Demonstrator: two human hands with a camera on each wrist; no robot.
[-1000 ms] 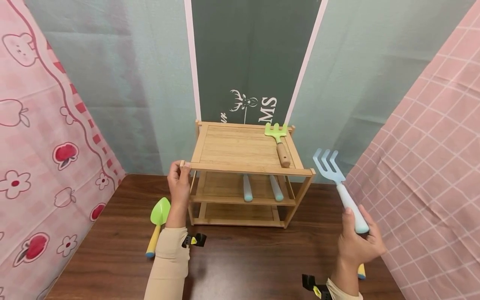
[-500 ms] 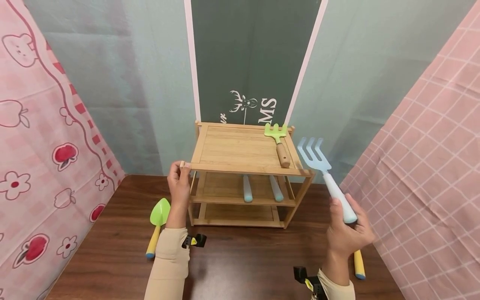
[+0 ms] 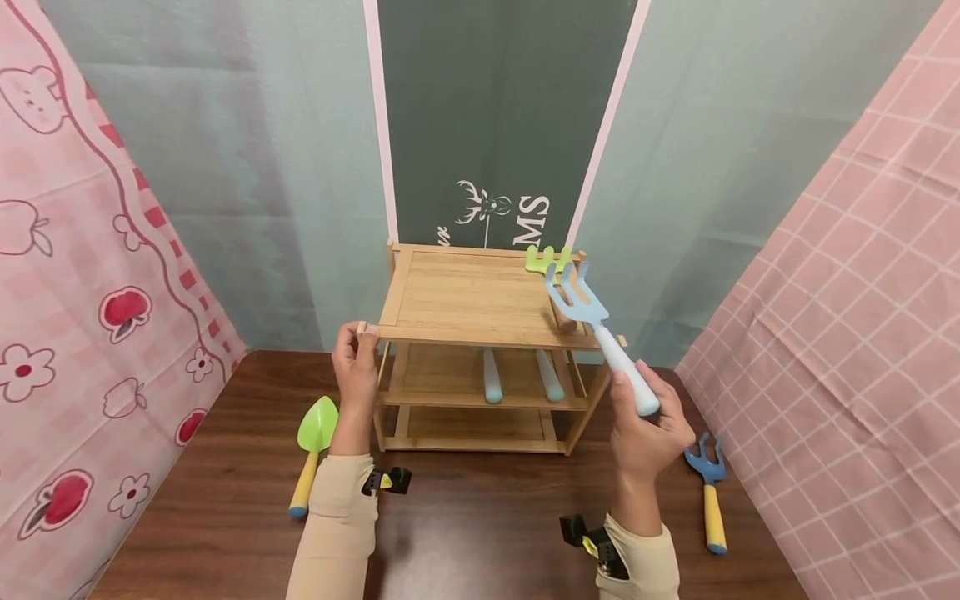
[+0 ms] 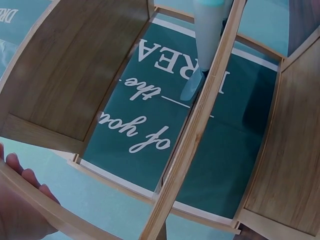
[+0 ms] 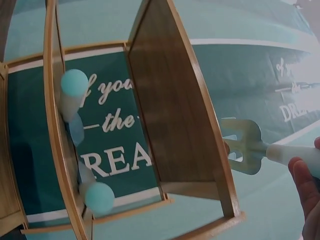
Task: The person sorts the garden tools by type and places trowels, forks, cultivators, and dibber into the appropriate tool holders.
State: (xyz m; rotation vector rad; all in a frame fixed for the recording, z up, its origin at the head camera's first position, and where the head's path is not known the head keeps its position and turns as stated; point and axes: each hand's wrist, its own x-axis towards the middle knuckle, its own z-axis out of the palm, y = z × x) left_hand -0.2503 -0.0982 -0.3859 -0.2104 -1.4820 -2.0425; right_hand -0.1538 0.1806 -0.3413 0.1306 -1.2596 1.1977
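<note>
Holding the pale-blue hand fork (image 3: 605, 337) by its handle end in the right grip (image 3: 648, 429), tines-first, seemingly over the bamboo shelf (image 3: 472, 292), while pinching its front-left corner with the left grip (image 3: 356, 362), likely for steadiness.

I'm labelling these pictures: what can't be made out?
Head view: part of the green fork, behind the blue fork.
Head view: far ends of two tools, behind the top shelf.
Left wrist: part of the left hand, beyond the left edge.
Right wrist: blue fork's handle end, beyond the right edge.
</note>
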